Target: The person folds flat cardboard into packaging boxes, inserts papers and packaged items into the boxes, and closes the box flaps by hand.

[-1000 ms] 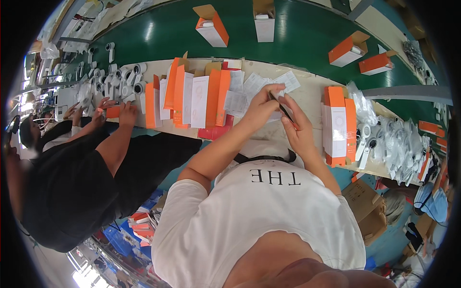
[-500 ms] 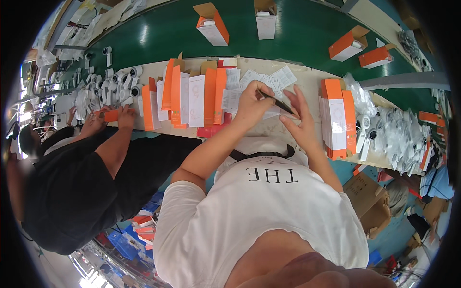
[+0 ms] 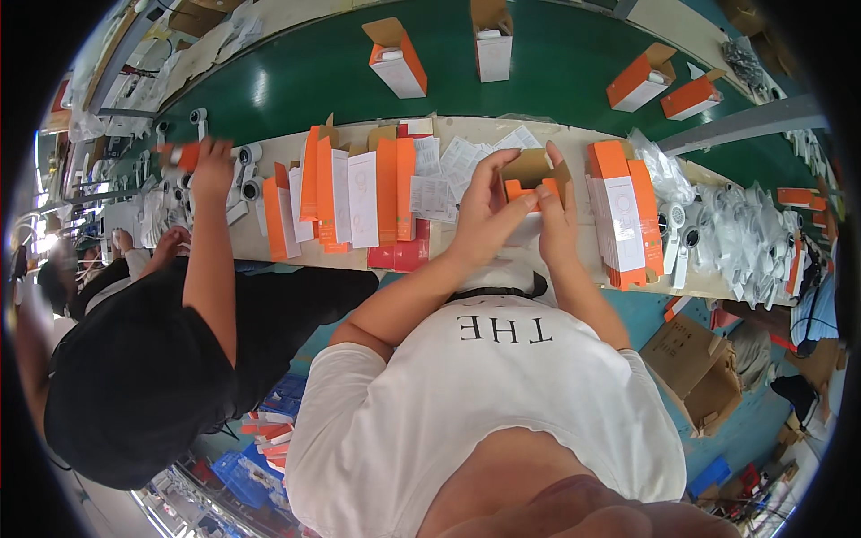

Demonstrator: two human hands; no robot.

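Note:
Between my hands, over the near middle of the bench, is an orange and white carton (image 3: 531, 167) with its brown inside facing up. My left hand (image 3: 485, 210) grips its left side, the thumb reaching over the front edge. On the other side my right hand (image 3: 560, 226) is closed on the carton, thumb at the orange front flaps. The carton's lower part is largely hidden by my hands. Just beyond it lie printed leaflets (image 3: 434, 197), spread out. A row of standing orange and white cartons (image 3: 363, 199) is left of my left hand.
Right of my hands stands a stack of folded cartons (image 3: 619, 215), beside bagged white handheld devices (image 3: 735, 242). A red box (image 3: 399, 255) sits at the bench's near edge. Several filled cartons (image 3: 398, 72) stand on the green surface beyond. At left, a co-worker's hand (image 3: 213, 169) holds an orange carton.
The carton, a thin dark edge between my hands before, is now opened out with its top facing up. My hands have closed around it. The co-worker's hand has lifted an orange carton away.

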